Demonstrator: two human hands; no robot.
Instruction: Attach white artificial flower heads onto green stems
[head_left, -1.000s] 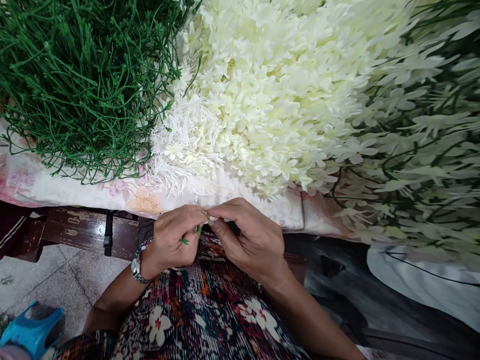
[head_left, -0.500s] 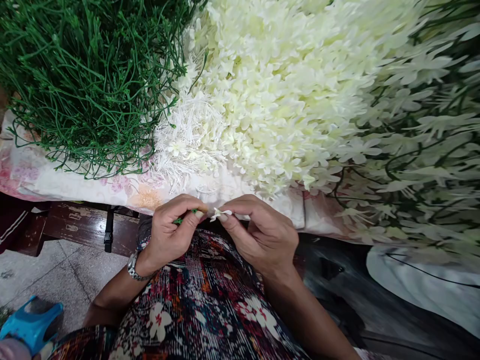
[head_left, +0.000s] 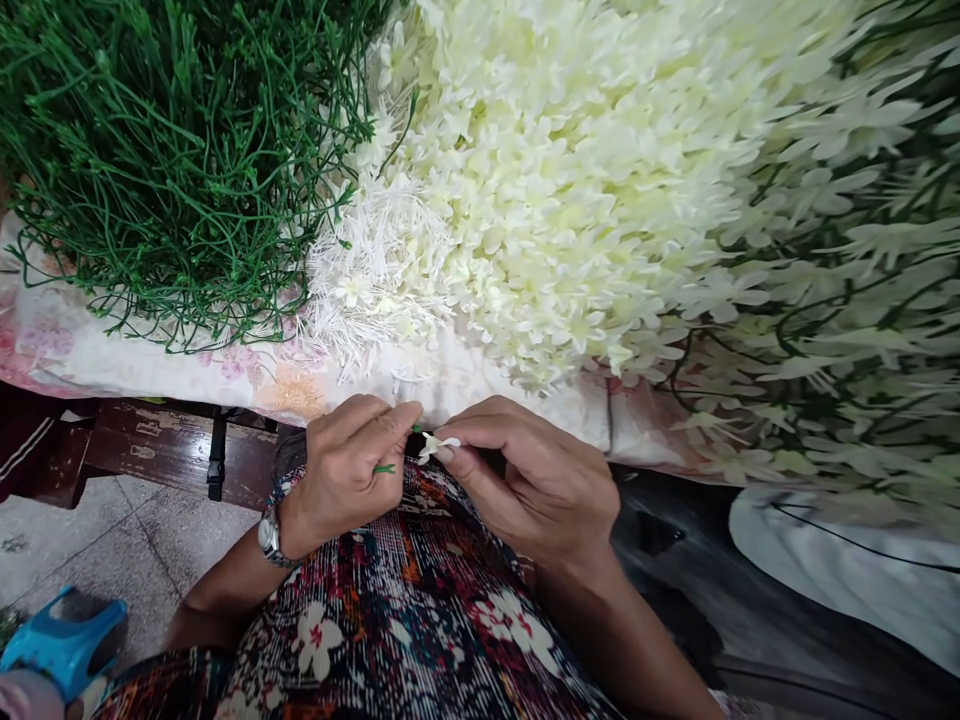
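While the right hand [head_left: 536,480] pinches a white flower [head_left: 431,448] between its fingers beside the left hand [head_left: 349,462], whose fingers clamp a green stem [head_left: 385,468], the pieces look not yet joined, flowered stems [head_left: 855,130] lying at right and loose stems [head_left: 180,190] and blossoms [head_left: 570,200] remaining heaped on the surface [head_left: 157,358].

On the surface [head_left: 484,382] before me: stem pile [head_left: 172,170], left; blossom heap [head_left: 585,190], centre; stemmed flowers [head_left: 847,250], far right; strands [head_left: 375,265], between stem pile and heap. Nearer me: single blossom [head_left: 430,446] in my right fingers [head_left: 487,430]; just to its left, stem piece [head_left: 384,468] in my left fingers [head_left: 401,420].
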